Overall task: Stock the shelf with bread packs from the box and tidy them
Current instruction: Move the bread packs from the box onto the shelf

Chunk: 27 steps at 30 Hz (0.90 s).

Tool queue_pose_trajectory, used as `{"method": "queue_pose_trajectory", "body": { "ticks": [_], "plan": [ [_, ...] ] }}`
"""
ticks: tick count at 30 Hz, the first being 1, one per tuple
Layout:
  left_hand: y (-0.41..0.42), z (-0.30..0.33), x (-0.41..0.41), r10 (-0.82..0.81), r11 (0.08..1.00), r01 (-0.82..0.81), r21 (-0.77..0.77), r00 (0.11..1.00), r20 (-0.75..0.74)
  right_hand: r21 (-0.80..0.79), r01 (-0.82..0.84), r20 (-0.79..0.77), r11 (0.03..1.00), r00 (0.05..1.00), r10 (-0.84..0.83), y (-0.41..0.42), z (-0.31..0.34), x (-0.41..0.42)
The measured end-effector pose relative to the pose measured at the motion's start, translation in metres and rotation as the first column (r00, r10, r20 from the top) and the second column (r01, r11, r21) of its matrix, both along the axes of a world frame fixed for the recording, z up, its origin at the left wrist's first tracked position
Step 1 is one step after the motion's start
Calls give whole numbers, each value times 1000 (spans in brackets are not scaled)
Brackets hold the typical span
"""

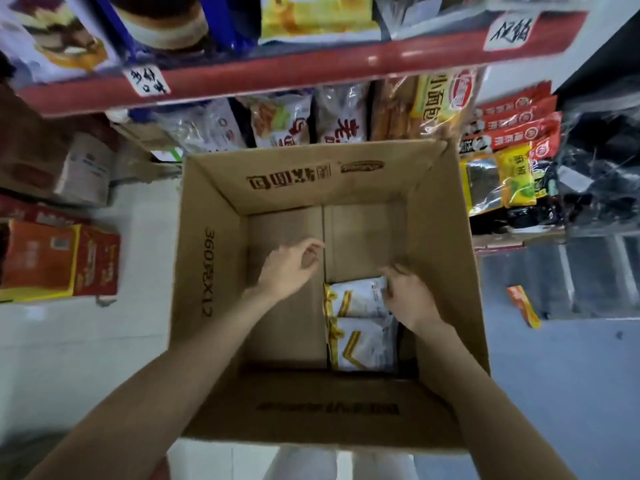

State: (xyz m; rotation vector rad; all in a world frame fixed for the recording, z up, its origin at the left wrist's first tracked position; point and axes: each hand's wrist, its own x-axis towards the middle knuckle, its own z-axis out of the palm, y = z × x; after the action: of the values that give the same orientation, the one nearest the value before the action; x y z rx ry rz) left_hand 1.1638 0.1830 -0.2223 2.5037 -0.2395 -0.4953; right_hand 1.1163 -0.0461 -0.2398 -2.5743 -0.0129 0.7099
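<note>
A large open cardboard box (pixel 207 271) stands on the floor below the shelf (pixel 277 74). Two white-and-gold bread packs lie at its bottom right: the farther pack (pixel 353 299) and the nearer pack (pixel 363 348). My right hand (pixel 408 296) reaches into the box and grips the right edge of the farther pack. My left hand (pixel 287 268) hovers over the bare box floor, fingers loosely curled, holding nothing. Bread packs (pixel 280 123) fill the lower shelf behind the box.
Orange-red cartons (pixel 59 261) sit on the floor at the left. Red and yellow snack packs (pixel 512 150) hang at the right. A small orange packet (pixel 524 306) lies on the floor at the right. More packaged goods (pixel 311 15) sit on the upper shelf.
</note>
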Motion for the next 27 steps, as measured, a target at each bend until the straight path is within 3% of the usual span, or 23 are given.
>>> {"method": "queue_pose_trajectory", "body": {
  "ticks": [2, 5, 12, 15, 18, 22, 27],
  "plan": [
    [-9, -42, -14, -11, 999, 19, 41, 982, -189, -40, -66, -141, 997, 988, 60, 6, -35, -18],
    [-19, -96, -27, -9, 994, 46, 95, 937, -350, -174, -305, -267, 936, 930, 254, 11, -79, -39],
    [-42, -171, -28, -221, 935, 301, 187, 907, -357, -240, -456, -453, 857, 834, 316, 12, -122, -40],
    [-47, -192, -25, -203, 899, 342, 272, 878, -433, -193, -494, -527, 848, 781, 335, 13, -124, -32],
    [-48, -192, -19, -193, 907, 353, 228, 832, -521, -125, -385, -511, 915, 815, 273, 11, -119, -27],
    [-46, -170, -22, -298, 911, 387, 139, 854, -427, -130, -271, -385, 954, 900, 203, 7, -85, -28],
    [-12, -104, -25, -14, 995, 44, 91, 949, -314, -68, -89, -173, 994, 982, 76, 4, -30, -26]
  ]
}}
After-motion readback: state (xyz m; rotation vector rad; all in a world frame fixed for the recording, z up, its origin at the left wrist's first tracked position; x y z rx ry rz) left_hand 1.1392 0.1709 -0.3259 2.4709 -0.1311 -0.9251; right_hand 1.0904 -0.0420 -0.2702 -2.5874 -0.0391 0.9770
